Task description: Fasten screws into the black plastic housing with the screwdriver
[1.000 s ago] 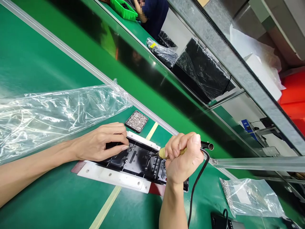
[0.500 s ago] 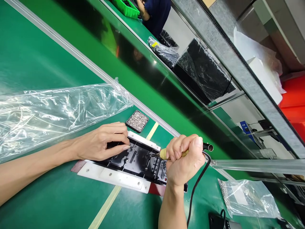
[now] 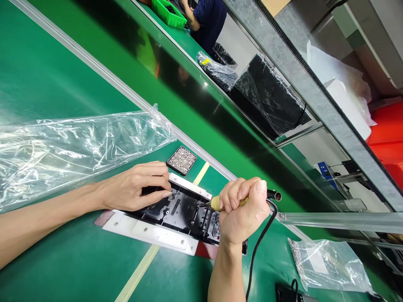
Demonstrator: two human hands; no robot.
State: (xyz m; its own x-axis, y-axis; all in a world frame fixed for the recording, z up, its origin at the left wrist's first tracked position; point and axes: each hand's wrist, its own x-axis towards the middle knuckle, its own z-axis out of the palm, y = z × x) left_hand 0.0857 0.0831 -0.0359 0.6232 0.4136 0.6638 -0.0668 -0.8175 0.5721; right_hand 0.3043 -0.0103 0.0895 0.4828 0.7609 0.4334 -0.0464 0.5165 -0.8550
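A black plastic panel (image 3: 179, 212) lies between white fixture blocks (image 3: 151, 232) on the green bench. My right hand (image 3: 244, 207) is wrapped round a corded tool with a yellow handle (image 3: 215, 203), its tip down at the panel's right part. Over the panel's left part rests my left hand (image 3: 143, 186), its fingers curled with the fingertips close together near a small post; whatever they hold, if anything, is hidden. Just beyond the panel sits a small black tray of tiny metal parts (image 3: 181, 160).
Clear plastic sheeting (image 3: 78, 151) covers the bench at left. A bag of small parts (image 3: 329, 262) and a black device (image 3: 291, 293) lie at lower right. The tool's black cable (image 3: 256, 256) runs toward me. Behind the green partition (image 3: 195, 109), a person (image 3: 208, 21) is near a green bin (image 3: 169, 13).
The whole view has shifted very slightly. Both hands and the tool keep the same positions over the panel.
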